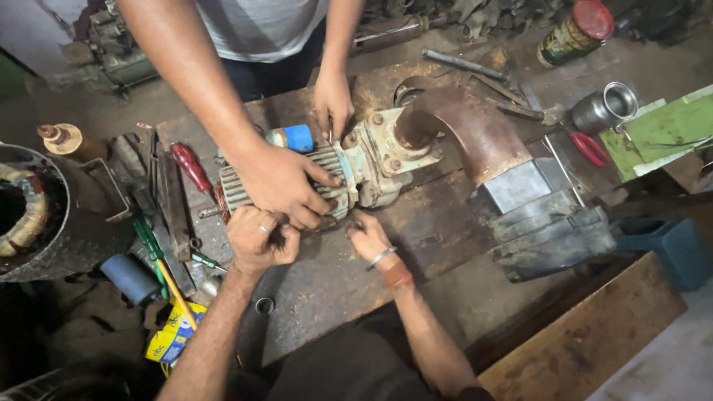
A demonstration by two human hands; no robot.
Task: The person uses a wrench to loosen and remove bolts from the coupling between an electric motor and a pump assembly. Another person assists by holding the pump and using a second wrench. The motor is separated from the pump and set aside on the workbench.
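Observation:
A small pump motor lies on the workbench, with a ribbed grey housing [236, 191], a teal pump body [380, 152] and a rusty elbow pipe [464, 122]. My left hand [260, 239], wearing a ring, is clenched in a fist against the housing's near side; nothing shows inside it. My right hand [368, 238], with a bracelet at the wrist, has curled fingers touching the lower edge of the pump body. Another person opposite me presses one hand [281, 182] on the ribbed housing and rests the other hand [332, 102] on top of the pump.
A red-handled screwdriver [191, 167], a green one [148, 239] and a yellow-handled tool [178, 297] lie left. A wound stator [33, 215] sits far left. A metal cup [607, 108], red pliers [590, 148] and a tin can [575, 30] lie right, with a wooden board [587, 334] at the near right.

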